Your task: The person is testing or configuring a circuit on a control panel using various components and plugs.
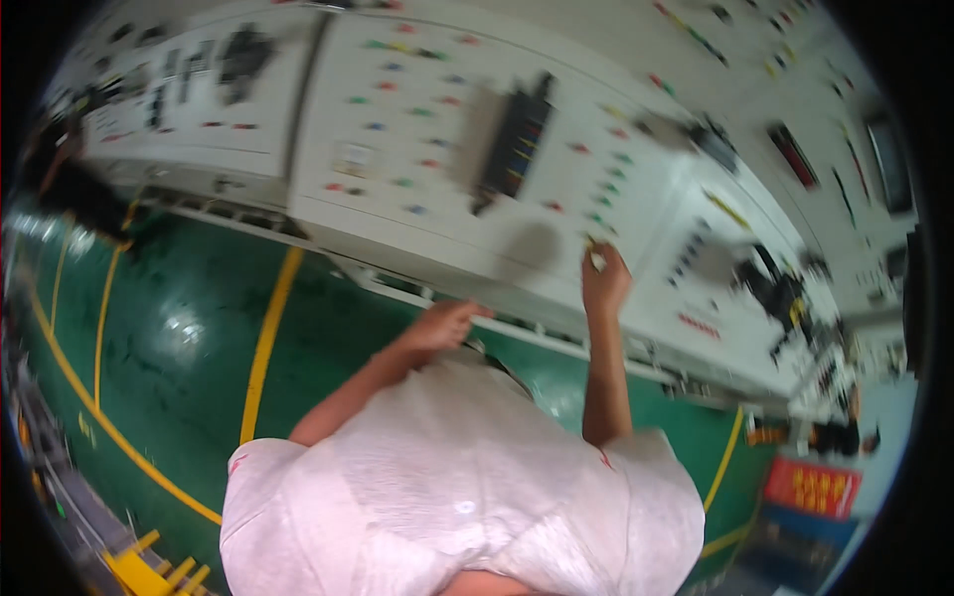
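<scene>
Over the front part of a white worktable (pixel 397 223), my right hand (pixel 607 281) reaches forward with thumb and forefinger pinched. A small yellowish piece (pixel 592 241) shows at its fingertips; its kind is too blurred to tell. My left hand (pixel 442 326) hangs in front of my body by the table's near edge, its fingers curled and one pointing to the right. Whether it holds anything is hidden. Beyond my hands lies a long dark block (pixel 519 141) with yellow, blue and red parts along it. A line of small green pieces (pixel 605 195) runs just beyond my right hand.
Small coloured pieces (pixel 421 112) sit in rows left of the block. Toward the right are a row of blue pieces (pixel 688 253), red pieces (pixel 699 326) and a black-and-yellow device (pixel 780 295). A metal rail (pixel 388 286) follows the table's front. Another person (pixel 75 184) stands far left.
</scene>
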{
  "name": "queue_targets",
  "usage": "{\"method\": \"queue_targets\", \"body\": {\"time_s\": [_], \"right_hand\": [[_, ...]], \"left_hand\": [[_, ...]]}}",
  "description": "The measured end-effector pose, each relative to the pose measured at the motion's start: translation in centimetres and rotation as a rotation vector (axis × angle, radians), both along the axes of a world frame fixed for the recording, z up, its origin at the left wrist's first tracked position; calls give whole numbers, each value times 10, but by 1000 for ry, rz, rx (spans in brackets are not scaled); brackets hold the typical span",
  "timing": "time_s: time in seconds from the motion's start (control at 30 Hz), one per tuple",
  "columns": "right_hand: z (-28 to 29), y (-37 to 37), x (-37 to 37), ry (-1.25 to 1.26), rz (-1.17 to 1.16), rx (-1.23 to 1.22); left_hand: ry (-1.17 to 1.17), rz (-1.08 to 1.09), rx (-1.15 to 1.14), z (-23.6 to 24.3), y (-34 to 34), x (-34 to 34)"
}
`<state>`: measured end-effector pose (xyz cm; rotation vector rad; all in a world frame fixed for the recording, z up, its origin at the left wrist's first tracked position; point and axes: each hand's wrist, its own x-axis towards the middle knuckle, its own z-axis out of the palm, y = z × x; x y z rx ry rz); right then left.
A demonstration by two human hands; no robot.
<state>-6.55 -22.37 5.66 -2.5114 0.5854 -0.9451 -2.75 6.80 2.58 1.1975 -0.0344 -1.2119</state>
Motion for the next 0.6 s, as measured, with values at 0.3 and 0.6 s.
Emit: {"method": "queue_targets", "body": {"time_s": [0.3,0.6], "right_hand": [[2,-26,5,48,-22,-151],[7,-16,11,121,13,-199]], "left_hand": [[95,-41,-105,11,-1,7],[129,-1,-157,5,2,6]]}}
